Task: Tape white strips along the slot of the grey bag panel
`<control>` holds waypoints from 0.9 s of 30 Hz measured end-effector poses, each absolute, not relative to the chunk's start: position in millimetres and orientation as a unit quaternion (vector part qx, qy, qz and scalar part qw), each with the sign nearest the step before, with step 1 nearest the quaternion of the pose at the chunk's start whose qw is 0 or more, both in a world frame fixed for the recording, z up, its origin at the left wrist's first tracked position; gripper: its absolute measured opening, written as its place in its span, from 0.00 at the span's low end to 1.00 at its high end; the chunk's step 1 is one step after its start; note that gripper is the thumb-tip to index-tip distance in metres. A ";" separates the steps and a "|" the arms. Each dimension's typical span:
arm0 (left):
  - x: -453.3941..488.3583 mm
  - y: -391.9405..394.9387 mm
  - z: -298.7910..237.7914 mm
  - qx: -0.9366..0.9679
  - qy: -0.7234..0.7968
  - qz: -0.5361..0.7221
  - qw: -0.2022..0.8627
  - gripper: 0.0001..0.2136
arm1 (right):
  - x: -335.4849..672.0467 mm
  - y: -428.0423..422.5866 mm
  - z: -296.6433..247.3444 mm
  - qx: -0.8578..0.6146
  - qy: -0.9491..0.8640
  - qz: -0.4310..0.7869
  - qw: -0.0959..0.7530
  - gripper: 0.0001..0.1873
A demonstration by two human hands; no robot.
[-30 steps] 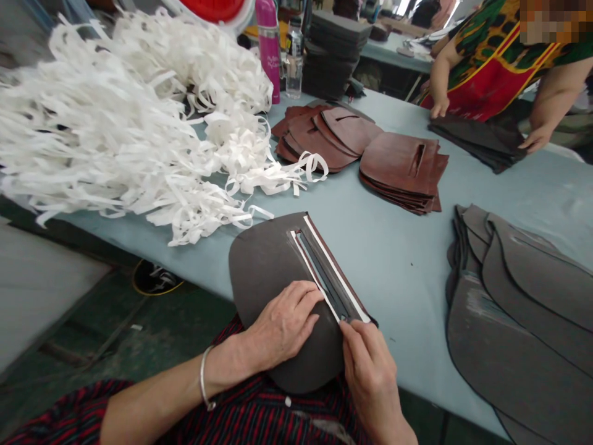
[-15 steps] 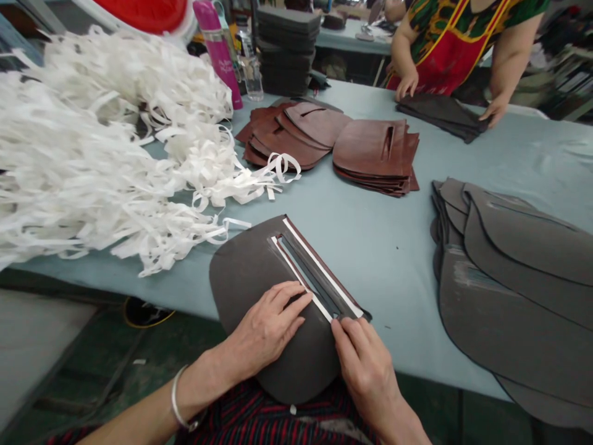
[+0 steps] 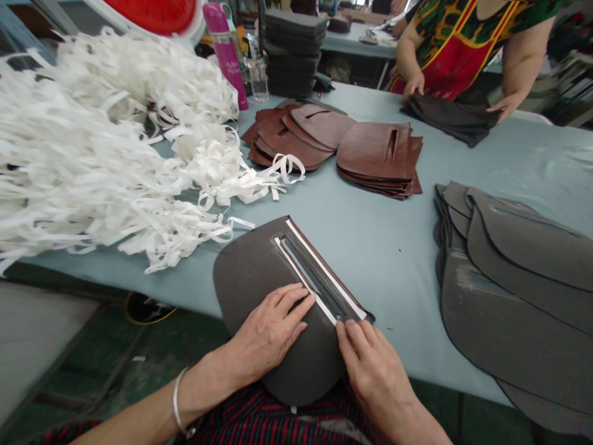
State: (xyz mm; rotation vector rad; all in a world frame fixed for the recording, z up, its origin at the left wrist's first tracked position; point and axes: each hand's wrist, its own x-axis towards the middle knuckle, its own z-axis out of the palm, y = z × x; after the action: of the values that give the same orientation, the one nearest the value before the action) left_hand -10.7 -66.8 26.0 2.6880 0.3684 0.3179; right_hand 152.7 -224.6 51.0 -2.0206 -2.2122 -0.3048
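A dark grey leather piece (image 3: 252,278) with a long slot lies at the table's near edge, overhanging toward me. White tape strips (image 3: 324,272) run along both sides of the slot. My left hand (image 3: 271,330) lies flat on the piece, fingers stretched out beside the left strip. My right hand (image 3: 370,364) has its fingertips pressed together at the near end of the strips; what they pinch is too small to name.
A big heap of white strips (image 3: 102,148) covers the table's left. Brown leather pieces (image 3: 380,154) lie in two stacks in the middle, grey pieces (image 3: 519,278) at right. A pink bottle (image 3: 227,49) stands behind. Another person (image 3: 463,43) handles dark pieces (image 3: 449,117) across the table.
My hands have barely moved on the grey piece. The view has shifted a little. The person across the table has gathered the dark stack.
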 end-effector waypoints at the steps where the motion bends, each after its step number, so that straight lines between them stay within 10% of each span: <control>1: -9.1 -70.4 25.7 0.963 0.137 0.117 0.200 0.22 | 156.5 -227.3 50.9 -0.667 -0.736 -0.100 0.066 0.20; 12: 29.7 -123.0 23.9 0.937 0.251 0.171 0.171 0.22 | 192.0 -238.5 55.3 -0.699 -0.710 -0.087 0.025 0.21; 27: 18.9 -88.1 27.8 0.951 0.178 0.179 0.176 0.21 | 167.8 -182.5 31.3 -0.754 -0.616 0.015 0.229 0.09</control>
State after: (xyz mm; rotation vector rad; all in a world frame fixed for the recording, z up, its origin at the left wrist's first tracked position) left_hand 18.9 -88.1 27.8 2.6948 0.5055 0.5075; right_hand 167.8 -182.5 31.3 -2.0756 -1.6946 0.0421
